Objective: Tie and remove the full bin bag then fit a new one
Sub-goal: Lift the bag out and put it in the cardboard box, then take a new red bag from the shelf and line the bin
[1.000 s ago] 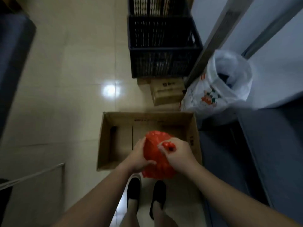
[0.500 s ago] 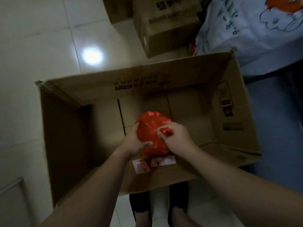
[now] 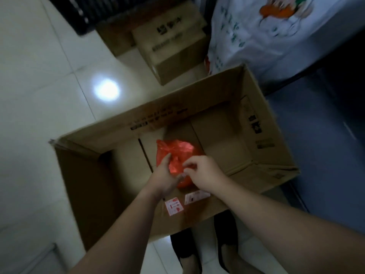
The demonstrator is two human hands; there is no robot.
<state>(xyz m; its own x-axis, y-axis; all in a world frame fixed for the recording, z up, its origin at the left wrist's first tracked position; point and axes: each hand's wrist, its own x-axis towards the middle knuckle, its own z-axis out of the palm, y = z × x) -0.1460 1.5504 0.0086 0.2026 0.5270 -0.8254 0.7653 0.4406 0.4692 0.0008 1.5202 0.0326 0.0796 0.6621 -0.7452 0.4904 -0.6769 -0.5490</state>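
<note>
While both hands work over the open cardboard box (image 3: pixel 254 123), the red plastic bag (image 3: pixel 178 150) sits between them, held above the box's inner floor. The left hand (image 3: pixel 165 177) has its grip clamped on the bag's left side, thumb pressed into the crumpled plastic and fingers wrapped beneath. Just right of that grip, the right hand (image 3: pixel 205 174) pinches a fold of the same plastic between thumb and forefinger, its grip closed on the bag. Nearer the person than the two grips, two white stickers (image 3: pixel 174 207) show on the box's near wall, and below that wall stand dark shoes (image 3: pixel 225 234) on the pale tiled floor (image 3: pixel 39 95). Beyond the grips, past the box's far wall, lie a smaller cardboard box (image 3: pixel 173 48) and a white printed bag (image 3: pixel 256 36).
</note>
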